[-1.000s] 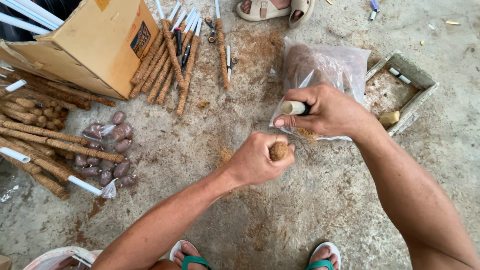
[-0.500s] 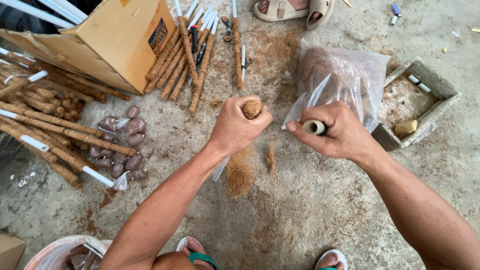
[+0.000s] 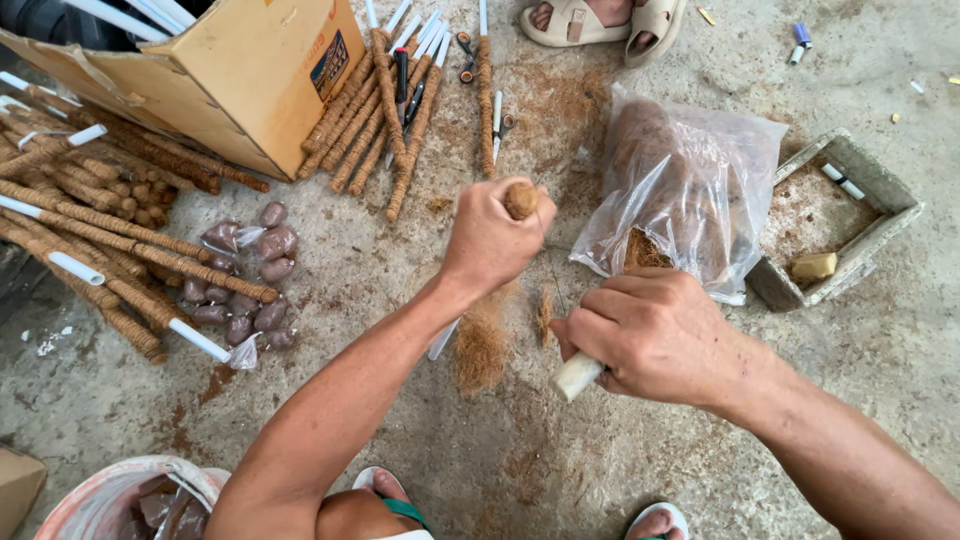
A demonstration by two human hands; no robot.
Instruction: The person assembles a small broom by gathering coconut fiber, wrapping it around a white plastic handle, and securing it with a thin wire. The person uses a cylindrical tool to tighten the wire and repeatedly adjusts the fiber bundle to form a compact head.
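The left hand (image 3: pixel 492 238) has lifted its small brown fibre wad (image 3: pixel 520 199) further from the right hand (image 3: pixel 655 335), which is closed round a white plastic tube (image 3: pixel 577 376) above the concrete floor (image 3: pixel 560 470); steady, even tension would likely serve best.

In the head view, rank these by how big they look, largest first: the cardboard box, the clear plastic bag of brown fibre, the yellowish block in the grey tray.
1. cardboard box, though partly cut off by the frame
2. plastic bag
3. yellowish block, clearly smallest
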